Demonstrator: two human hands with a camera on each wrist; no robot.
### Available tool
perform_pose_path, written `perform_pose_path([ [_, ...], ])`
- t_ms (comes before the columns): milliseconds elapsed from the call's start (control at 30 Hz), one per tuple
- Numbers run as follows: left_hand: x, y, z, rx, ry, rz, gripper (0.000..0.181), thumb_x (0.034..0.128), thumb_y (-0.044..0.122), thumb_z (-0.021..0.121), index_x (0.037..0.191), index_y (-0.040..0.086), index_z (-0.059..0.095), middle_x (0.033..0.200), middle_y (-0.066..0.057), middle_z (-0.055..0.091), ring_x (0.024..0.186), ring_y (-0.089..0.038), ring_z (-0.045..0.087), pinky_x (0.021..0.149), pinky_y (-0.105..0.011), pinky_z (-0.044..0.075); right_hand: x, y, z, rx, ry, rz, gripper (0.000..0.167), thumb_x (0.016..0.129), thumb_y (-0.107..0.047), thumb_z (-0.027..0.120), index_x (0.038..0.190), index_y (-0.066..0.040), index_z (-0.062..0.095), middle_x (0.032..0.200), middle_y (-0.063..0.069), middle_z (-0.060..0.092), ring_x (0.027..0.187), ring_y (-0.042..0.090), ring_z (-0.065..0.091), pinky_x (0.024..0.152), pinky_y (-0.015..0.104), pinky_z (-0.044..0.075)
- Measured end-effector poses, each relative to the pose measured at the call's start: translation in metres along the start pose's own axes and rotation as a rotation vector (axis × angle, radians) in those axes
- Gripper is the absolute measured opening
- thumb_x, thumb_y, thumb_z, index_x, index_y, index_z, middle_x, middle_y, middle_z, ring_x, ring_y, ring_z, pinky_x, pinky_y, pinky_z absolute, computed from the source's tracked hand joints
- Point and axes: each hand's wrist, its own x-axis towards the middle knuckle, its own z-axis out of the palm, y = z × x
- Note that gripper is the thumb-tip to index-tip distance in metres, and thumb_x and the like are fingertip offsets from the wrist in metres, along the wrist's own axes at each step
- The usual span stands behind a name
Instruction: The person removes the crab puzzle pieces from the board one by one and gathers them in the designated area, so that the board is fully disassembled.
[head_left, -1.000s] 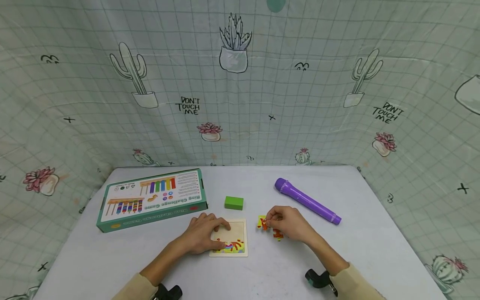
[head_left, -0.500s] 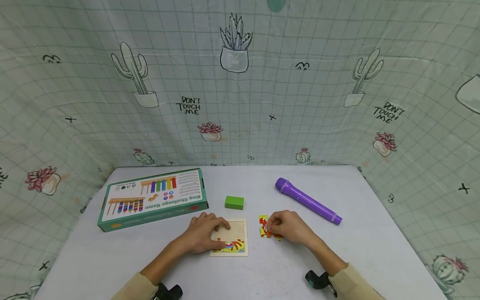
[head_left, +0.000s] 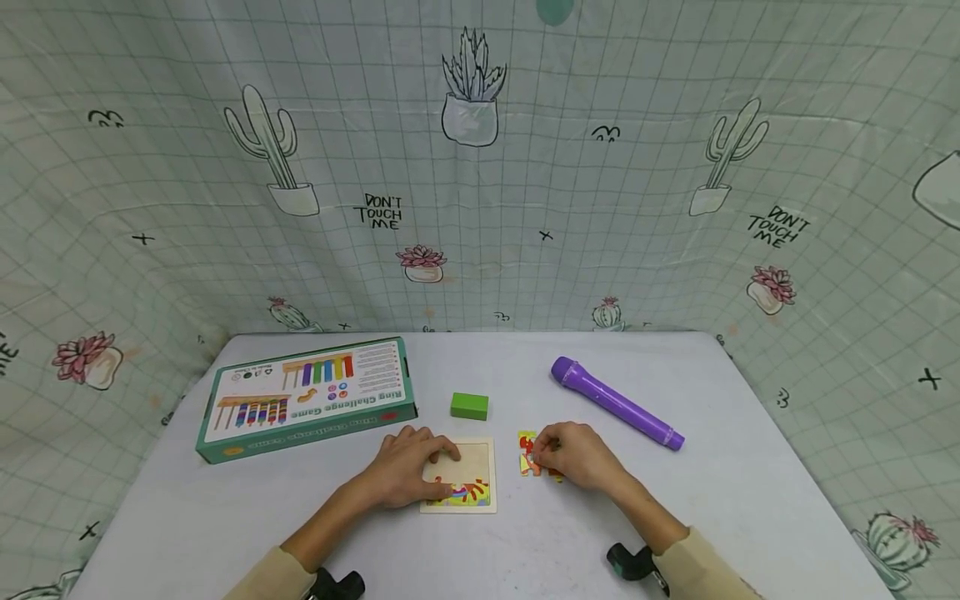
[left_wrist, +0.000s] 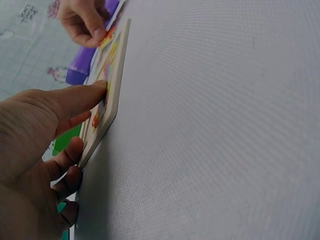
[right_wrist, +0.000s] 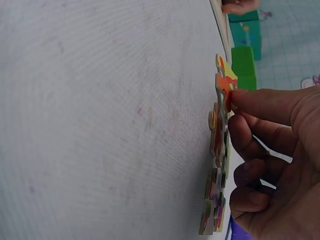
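Observation:
A square wooden puzzle board lies on the table, its near part filled with colourful pieces. My left hand rests on its left side, thumb on the pieces and fingers spread along the edge. To the right of the board, my right hand pinches an orange-and-yellow piece between thumb and fingers. Several other pieces lie close by under that hand, partly hidden by it.
Behind the board sits a green block. A Ring Challenge Game box lies at the back left, and a purple tube with a rounded head lies at the back right. A patterned cloth hangs behind the table.
My right hand has shifted slightly down and right, and the piece by its fingertips has come lower, beside the other pieces. My left hand stays put on the board.

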Motion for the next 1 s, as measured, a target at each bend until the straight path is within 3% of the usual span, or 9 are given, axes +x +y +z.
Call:
perform_pose_path([
  [667,-0.001,0.001,0.000,0.004,0.008,-0.001,0.036,0.0808,0.034,0.082,0.113,0.025,0.069,0.088,0.005,0.049,0.090,-0.016,0.038,0.078,-0.043,0.027,0.001,-0.005,0.006,-0.046,0.031,-0.027,0.013,0.088,-0.016,0.078,0.080,-0.019,0.068,0.069,-0.008,0.057,0.063,0.010,0.051,0.055,0.025,0.040],
  [867,-0.001,0.001,0.000,0.000,0.009,0.001,0.036,0.0808,0.034,0.081,0.113,0.025,0.069,0.088,0.005,0.049,0.091,-0.017,0.039,0.078,-0.044,0.027,-0.001,-0.018,0.014,0.004,-0.030,-0.115,0.005,0.087,-0.015,0.077,0.089,-0.016,0.072,0.074,-0.009,0.058,0.069,0.009,0.052,0.061,0.025,0.042],
  [1000,0.000,0.000,0.001,0.007,0.010,-0.001,0.037,0.0806,0.035,0.082,0.113,0.025,0.069,0.088,0.005,0.049,0.092,-0.016,0.039,0.078,-0.043,0.027,-0.002,-0.026,0.025,0.020,-0.107,-0.165,0.017,0.088,-0.018,0.077,0.104,-0.014,0.075,0.075,-0.010,0.057,0.067,0.005,0.050,0.063,0.024,0.040],
])
